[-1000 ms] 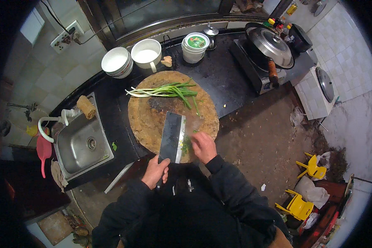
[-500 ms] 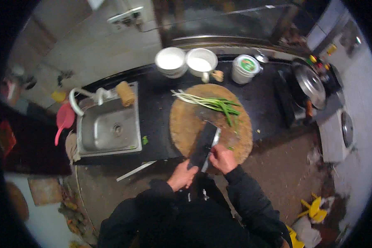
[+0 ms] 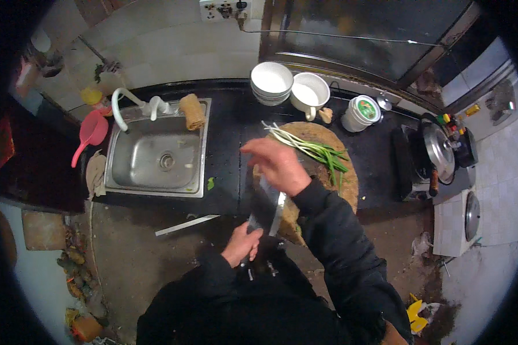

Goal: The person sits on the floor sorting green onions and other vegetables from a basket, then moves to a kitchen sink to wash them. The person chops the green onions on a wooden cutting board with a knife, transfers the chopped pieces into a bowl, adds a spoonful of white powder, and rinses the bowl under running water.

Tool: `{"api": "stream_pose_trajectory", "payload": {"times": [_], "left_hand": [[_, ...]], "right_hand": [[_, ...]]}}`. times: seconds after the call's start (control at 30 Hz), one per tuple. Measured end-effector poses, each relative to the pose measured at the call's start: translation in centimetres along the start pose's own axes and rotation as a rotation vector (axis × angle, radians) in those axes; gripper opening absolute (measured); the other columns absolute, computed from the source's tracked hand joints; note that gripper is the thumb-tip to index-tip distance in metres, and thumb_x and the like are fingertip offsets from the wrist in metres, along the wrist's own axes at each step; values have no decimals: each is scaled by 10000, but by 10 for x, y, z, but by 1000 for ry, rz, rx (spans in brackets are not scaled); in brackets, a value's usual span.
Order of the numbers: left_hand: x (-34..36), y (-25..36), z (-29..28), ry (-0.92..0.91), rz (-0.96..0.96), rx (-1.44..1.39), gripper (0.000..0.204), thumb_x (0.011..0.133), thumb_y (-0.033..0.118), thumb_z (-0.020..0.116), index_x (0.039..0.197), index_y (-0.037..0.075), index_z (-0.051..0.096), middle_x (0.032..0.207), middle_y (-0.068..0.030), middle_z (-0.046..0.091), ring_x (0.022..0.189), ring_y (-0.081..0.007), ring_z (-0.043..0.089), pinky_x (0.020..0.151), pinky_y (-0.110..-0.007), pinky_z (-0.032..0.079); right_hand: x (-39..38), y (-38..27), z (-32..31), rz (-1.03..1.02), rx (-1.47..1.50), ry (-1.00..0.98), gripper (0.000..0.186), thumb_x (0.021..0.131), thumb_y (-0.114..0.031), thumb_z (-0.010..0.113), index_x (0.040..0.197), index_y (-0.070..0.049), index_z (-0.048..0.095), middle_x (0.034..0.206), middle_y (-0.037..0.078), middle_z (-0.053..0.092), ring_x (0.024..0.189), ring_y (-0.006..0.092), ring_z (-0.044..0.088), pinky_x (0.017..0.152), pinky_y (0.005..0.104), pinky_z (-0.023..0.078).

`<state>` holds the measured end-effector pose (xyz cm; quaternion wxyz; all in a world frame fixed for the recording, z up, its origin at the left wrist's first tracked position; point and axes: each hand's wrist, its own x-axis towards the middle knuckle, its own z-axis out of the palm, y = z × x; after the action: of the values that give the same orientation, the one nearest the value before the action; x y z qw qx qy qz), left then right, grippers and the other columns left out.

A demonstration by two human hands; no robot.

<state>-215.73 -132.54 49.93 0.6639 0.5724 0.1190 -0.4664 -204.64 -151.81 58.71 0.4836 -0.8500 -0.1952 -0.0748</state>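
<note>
Two bare hands stand apart near the middle of the frame, one above the other. Low centre, the left hand (image 3: pixel 243 245) is wrapped round the handle of a cleaver (image 3: pixel 265 208), out past the counter's front edge; the blade points up the frame, its bright edge facing right, toward the right sleeve (image 3: pixel 342 227). Above it the right hand (image 3: pixel 279 165) is loosely bent, fingers toward the left, over the left rim of the round chopping board (image 3: pixel 349 183); whether it touches the blade, I cannot tell. Scallions (image 3: pixel 312 150) slant across the board's upper half, their white ends reaching its upper left rim. Left of the board, a stretch of black counter (image 3: pixel 227 155) gives room as far as the sink (image 3: pixel 203 172); a narrower stretch lies on its right, before the stove (image 3: pixel 411 187). White bowls (image 3: pixel 271 80) and a mug (image 3: pixel 309 95) bound the space at upper centre.
</note>
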Motion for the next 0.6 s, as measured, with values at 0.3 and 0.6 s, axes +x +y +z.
{"api": "stream_pose_trajectory", "payload": {"times": [0.3, 0.6], "left_hand": [[1, 15, 4, -15, -17, -104, 152, 931, 158, 558, 1031, 70, 485, 599, -12, 436, 411, -120, 433, 376, -292, 382], [5, 16, 11, 0, -12, 7, 181, 930, 180, 566, 1043, 64, 486, 611, -20, 455, 409, -123, 449, 368, -295, 387]], "right_hand": [[-120, 39, -5, 637, -124, 55, 172, 810, -166, 663, 911, -26, 675, 869, 181, 660, 780, 331, 654, 699, 383, 516], [-131, 56, 17, 291, -348, -29, 134, 790, -104, 645, 888, -35, 584, 800, 182, 588, 769, 396, 597, 661, 450, 486]]}}
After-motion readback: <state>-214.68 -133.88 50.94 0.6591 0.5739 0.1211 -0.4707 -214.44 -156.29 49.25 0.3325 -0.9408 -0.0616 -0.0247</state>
